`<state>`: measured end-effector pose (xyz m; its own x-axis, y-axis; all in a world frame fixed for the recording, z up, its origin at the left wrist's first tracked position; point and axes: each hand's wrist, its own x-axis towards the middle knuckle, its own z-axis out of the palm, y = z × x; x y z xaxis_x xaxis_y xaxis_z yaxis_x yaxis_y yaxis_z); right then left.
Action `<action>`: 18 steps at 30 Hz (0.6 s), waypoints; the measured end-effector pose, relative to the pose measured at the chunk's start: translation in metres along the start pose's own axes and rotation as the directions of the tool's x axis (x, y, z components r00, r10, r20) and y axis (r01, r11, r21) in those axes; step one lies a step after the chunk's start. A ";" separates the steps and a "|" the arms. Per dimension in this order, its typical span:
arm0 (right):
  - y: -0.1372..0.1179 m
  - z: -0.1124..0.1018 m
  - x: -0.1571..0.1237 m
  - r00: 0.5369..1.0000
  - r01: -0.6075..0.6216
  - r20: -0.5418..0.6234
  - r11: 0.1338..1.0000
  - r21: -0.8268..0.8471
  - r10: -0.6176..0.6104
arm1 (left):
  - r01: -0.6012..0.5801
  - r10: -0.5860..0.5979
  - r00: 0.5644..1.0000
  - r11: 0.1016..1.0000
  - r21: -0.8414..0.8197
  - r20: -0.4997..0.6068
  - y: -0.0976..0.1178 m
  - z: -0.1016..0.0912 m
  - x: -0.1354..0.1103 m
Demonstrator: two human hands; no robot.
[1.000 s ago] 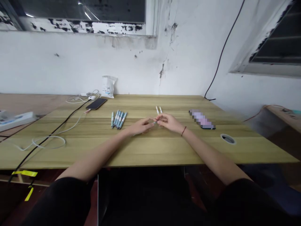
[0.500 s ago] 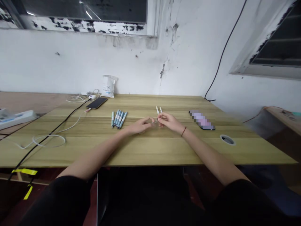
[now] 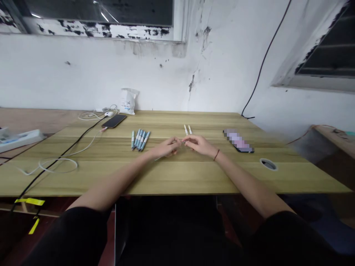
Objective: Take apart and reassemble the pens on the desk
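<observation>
My left hand [image 3: 165, 148] and my right hand [image 3: 200, 144] meet fingertip to fingertip over the middle of the wooden table [image 3: 177, 173]. Both pinch a small thin part between them, too small to name; a pale slim piece shows under my left hand. A red band circles my right wrist. Just beyond my fingers lie two white pen pieces [image 3: 188, 129] side by side. To the left, several blue-and-white pens [image 3: 140, 140] lie in a tight row.
A dark phone [image 3: 114, 121] with a cable lies at the back left near a white bag [image 3: 127, 101]. Another phone [image 3: 238, 140] lies to the right, by a round cable hole [image 3: 268, 164]. Cables [image 3: 55, 164] loop at the left; a power strip [image 3: 19, 137] sits far left.
My hands stayed together at the same spot; the fingers shifted slightly around the small part and my right hand lowered a little. Nothing else moved.
</observation>
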<state>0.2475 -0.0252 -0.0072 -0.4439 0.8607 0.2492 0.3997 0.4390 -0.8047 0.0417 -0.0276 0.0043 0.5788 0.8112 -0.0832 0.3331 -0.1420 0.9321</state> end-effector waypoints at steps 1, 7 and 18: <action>0.000 0.000 0.000 1.000 0.001 -0.005 1.000 -0.002 -0.001 | -0.002 0.002 1.000 1.000 -0.013 0.000 0.000 0.000 0.000; 0.003 0.002 0.001 0.998 0.051 -0.025 0.998 -0.042 -0.052 | -0.054 0.053 0.999 0.988 -0.144 -0.009 0.000 0.002 0.002; 0.011 -0.004 0.003 0.999 0.016 -0.033 0.999 -0.030 -0.017 | -0.075 0.085 0.996 0.972 -0.224 0.034 -0.011 -0.005 0.009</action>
<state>0.2537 -0.0163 -0.0133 -0.4235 0.8614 0.2805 0.4162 0.4601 -0.7843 0.0390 -0.0160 -0.0050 0.6298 0.7766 -0.0155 0.1131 -0.0719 0.9910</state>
